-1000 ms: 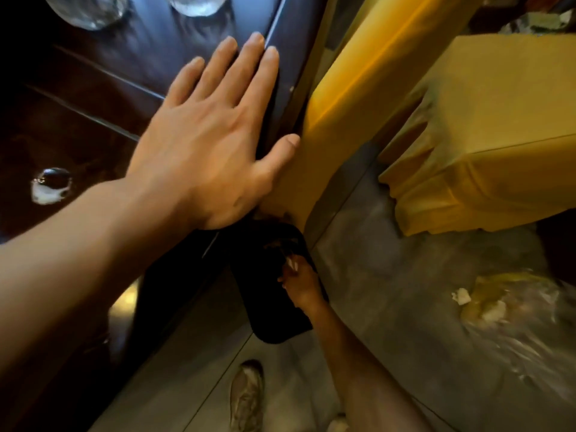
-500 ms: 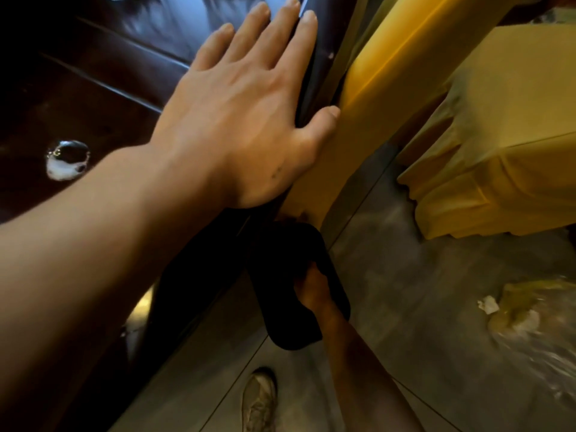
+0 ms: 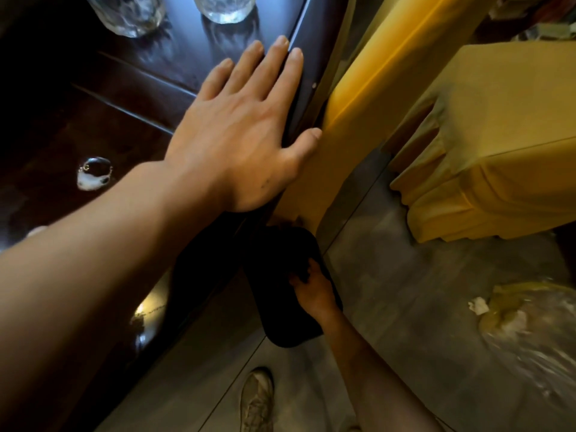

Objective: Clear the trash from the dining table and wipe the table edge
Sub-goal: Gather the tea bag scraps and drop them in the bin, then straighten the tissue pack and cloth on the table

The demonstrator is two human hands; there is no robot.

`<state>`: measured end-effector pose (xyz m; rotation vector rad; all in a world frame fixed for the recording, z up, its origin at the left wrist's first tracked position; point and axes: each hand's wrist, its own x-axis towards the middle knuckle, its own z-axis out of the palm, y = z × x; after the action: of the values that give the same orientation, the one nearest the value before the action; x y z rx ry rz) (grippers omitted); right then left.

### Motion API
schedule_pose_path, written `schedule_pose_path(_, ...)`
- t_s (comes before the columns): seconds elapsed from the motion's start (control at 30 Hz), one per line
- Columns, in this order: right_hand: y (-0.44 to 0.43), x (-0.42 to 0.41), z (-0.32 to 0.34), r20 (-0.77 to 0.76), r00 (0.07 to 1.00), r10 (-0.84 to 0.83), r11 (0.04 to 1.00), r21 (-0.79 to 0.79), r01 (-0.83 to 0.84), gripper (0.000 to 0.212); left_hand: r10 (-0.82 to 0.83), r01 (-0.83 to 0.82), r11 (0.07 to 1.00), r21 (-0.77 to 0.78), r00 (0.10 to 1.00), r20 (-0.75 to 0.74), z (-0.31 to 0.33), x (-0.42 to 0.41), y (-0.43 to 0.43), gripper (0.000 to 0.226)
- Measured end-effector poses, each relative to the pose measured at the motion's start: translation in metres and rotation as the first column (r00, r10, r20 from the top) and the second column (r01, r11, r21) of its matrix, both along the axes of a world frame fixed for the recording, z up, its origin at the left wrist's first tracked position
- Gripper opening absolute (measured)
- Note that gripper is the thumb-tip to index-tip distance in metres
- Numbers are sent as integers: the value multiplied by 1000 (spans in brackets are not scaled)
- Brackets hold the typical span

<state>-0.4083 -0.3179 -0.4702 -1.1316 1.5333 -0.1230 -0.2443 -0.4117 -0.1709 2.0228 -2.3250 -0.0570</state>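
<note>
My left hand [image 3: 240, 135] lies flat, fingers spread, on the dark wooden dining table [image 3: 131, 98] right at its edge, thumb against a yellow-covered chair back [image 3: 371, 82]. Below the table edge, my right hand [image 3: 313, 289] grips the rim of a black bin [image 3: 277, 291] held just under the edge. A small shiny scrap of clear and white trash [image 3: 93, 173] lies on the table to the left of my left forearm. The bin's inside is too dark to see.
Two clear glasses [image 3: 127, 14] [image 3: 226, 7] stand at the table's far side. A second yellow-covered chair [image 3: 498, 145] is at the right. A clear plastic bag with yellowish and white trash [image 3: 530, 325] lies on the grey floor. My shoe [image 3: 257, 400] is below.
The view shifted, bringing the glasses back into sight. My left hand stays flat on the table edge; my right hand has shifted its grip along the bin's rim.
</note>
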Motion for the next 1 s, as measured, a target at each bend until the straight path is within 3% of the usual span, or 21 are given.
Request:
schedule_pose_path(0.13, -6, -2, 31, 109, 991, -74, 996, -48, 80, 72, -1, 1, 1000, 21, 1000, -1, 1, -1, 0, 86)
schedule_pose_path(0.3, -20, -17, 90, 47, 994, -94, 981, -168, 100, 69, 13, -15, 998, 69, 1000, 21, 7, -3, 0, 86)
schedule_pose_path(0.43, -31, -37, 153, -80, 997, 24, 975, -220, -41, 83, 22, -26, 993, 116, 999, 37, 14, -7, 2, 84)
schedule_pose_path(0.63, -46, -62, 241, -231, 963, 139, 913, -347, -215, 83, 51, -80, 980, 180, 985, 163, 41, -29, 13, 79)
schedule_pose_path(1.0, -23, -86, 404, -574, 773, 271, 672, -462, -578, 90, 293, -301, 942, 146, 953, 78, 142, -56, 146, 74)
